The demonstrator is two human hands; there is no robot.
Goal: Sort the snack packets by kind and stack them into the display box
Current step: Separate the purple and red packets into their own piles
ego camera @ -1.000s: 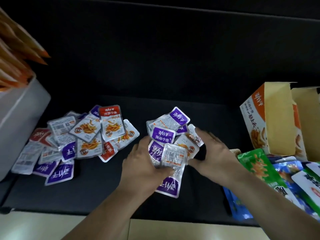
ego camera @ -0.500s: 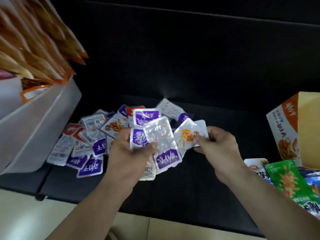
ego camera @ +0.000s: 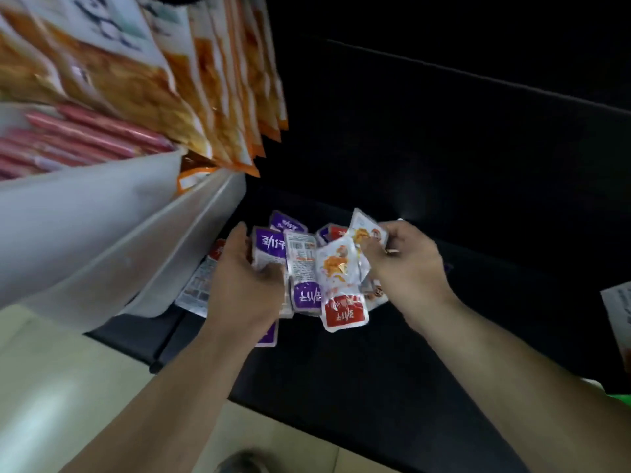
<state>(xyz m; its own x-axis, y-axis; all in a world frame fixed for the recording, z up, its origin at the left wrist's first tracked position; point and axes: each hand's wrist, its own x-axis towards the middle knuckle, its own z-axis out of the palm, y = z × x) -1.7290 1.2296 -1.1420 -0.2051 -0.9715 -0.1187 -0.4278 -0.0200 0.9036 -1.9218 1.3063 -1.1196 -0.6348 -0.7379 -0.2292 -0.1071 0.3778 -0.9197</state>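
My left hand grips a fanned bunch of small purple packets above the black surface. My right hand pinches red-and-orange packets that overlap the bunch on its right side. Beneath and behind the hands lies a loose pile of more small packets, mostly hidden by the hands. The orange display box is out of view apart from a pale corner at the right edge.
A white bin stands close on the left, holding pink sausage sticks and large orange bags that lean over its rim. A green packet peeks in at the right edge. The pale floor lies below the surface's front edge.
Both hands lifted the bunch of packets and carried it left over the loose pile. The view swung left, bringing the white bin close and pushing the display box almost out of frame.
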